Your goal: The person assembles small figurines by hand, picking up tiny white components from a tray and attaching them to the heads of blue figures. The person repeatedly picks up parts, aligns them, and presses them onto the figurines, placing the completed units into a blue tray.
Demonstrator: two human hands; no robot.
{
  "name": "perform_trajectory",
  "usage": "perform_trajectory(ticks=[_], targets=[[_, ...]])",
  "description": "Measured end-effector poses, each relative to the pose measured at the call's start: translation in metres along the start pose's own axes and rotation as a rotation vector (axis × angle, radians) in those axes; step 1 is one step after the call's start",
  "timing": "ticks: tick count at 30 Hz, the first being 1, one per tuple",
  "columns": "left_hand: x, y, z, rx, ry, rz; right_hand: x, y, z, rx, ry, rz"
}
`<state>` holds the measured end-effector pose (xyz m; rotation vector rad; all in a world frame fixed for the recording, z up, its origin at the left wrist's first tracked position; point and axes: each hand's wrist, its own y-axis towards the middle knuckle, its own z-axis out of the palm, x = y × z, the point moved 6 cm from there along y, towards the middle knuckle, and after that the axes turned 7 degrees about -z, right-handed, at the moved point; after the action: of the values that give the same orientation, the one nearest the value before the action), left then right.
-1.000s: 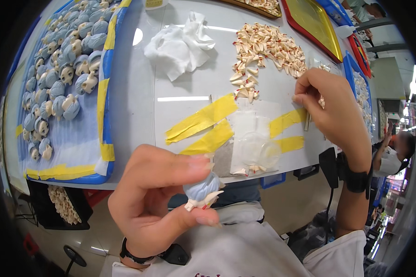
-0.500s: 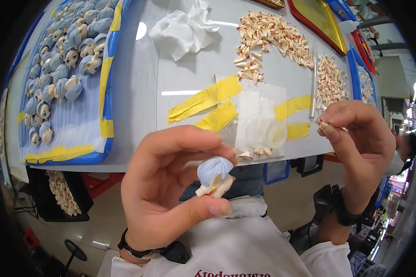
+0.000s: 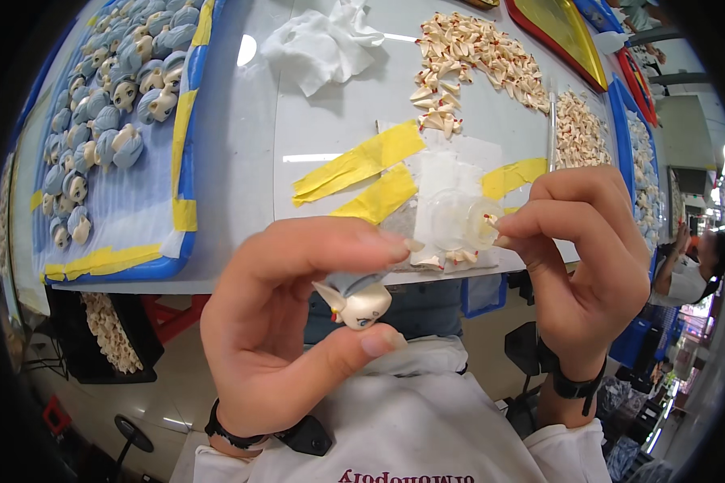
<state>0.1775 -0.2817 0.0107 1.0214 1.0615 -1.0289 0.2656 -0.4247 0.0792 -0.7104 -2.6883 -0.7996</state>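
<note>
My left hand pinches a small doll head between thumb and fingers. The head has pale blue hair, a painted eye and a pointed ear with a red spot at its lower end. Thumb and forefinger of my right hand are closed on a tiny cream ear piece, held over a small clear round dish. The dish rests on a white pad at the table's near edge. A few loose ear pieces lie just in front of it.
Yellow tape strips flank the pad. At left, a blue-rimmed tray holds several blue-haired heads. Piles of ear pieces lie at the back, beside a thin metal rod. A crumpled white cloth sits behind.
My right hand has moved left with the ear piece, from beside the pad to the clear dish. My left hand has turned the doll head, so its face and pointed ear now show.
</note>
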Motion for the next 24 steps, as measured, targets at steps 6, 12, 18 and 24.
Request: perform_trajectory(ticks=[6, 12, 18, 24], targets=[[-0.002, -0.005, 0.004, -0.021, -0.206, -0.057, 0.002, 0.006, 0.000, 0.020, 0.027, -0.023], [-0.001, -0.002, 0.001, 0.137, -0.101, 0.193, 0.001, -0.008, -0.008, -0.120, 0.424, 0.115], [-0.005, -0.010, 0.011, -0.044, -0.242, -0.068, 0.026, -0.019, 0.006, -0.183, 0.615, 0.166], [-0.006, -0.014, 0.014, -0.083, -0.219, -0.026, 0.031, -0.021, 0.013, -0.201, 0.625, 0.130]])
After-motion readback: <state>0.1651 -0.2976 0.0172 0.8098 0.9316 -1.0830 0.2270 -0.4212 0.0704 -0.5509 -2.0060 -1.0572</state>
